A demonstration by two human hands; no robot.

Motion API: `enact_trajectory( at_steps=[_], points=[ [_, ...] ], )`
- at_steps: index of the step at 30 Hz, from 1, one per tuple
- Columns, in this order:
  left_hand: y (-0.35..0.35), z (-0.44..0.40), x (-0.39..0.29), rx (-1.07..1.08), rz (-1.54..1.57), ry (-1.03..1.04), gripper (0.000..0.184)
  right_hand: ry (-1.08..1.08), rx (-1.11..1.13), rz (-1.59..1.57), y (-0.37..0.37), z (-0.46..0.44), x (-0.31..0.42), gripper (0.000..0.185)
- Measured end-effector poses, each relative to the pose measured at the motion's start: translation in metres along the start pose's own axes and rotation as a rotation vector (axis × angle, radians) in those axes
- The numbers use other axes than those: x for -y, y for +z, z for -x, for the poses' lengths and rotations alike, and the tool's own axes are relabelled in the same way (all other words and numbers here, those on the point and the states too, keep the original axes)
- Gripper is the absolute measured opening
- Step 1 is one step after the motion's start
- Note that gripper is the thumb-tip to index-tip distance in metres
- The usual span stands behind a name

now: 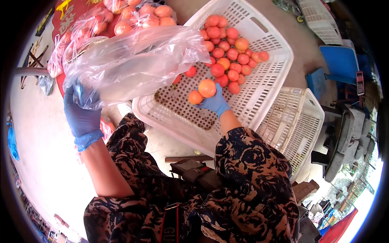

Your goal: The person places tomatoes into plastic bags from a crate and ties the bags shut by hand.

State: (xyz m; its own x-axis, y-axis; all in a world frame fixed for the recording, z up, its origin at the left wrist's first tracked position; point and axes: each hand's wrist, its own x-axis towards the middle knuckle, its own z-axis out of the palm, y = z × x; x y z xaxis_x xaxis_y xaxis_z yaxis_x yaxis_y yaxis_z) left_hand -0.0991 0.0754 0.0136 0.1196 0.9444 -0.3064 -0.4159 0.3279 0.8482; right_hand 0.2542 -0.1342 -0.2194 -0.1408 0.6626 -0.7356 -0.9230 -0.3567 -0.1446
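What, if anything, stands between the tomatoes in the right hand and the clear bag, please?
Nothing visible stands between the two tomatoes in the right hand and the clear bag at the left hand.

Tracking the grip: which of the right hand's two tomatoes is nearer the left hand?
The smaller-looking tomato in the right hand; the larger-looking tomato sits farther from the left hand, higher in the picture.

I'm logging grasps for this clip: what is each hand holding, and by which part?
The left hand holds a clear plastic bag by its end; the right holds two tomatoes, cupped from beneath.
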Motion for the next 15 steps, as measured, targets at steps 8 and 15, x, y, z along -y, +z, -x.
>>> enact_trajectory(
  at_steps=[8,15],
  points=[
    [0.04,0.017,-0.008,-0.051,0.296,-0.159,0.015,-0.767,0.152,0.812,0.068,0.072,-0.005,0.08],
    [0.041,0.031,0.012,0.2,0.395,-0.375,0.017,-0.684,0.616,0.737,0.15,0.146,-0.009,0.074]
  ],
)
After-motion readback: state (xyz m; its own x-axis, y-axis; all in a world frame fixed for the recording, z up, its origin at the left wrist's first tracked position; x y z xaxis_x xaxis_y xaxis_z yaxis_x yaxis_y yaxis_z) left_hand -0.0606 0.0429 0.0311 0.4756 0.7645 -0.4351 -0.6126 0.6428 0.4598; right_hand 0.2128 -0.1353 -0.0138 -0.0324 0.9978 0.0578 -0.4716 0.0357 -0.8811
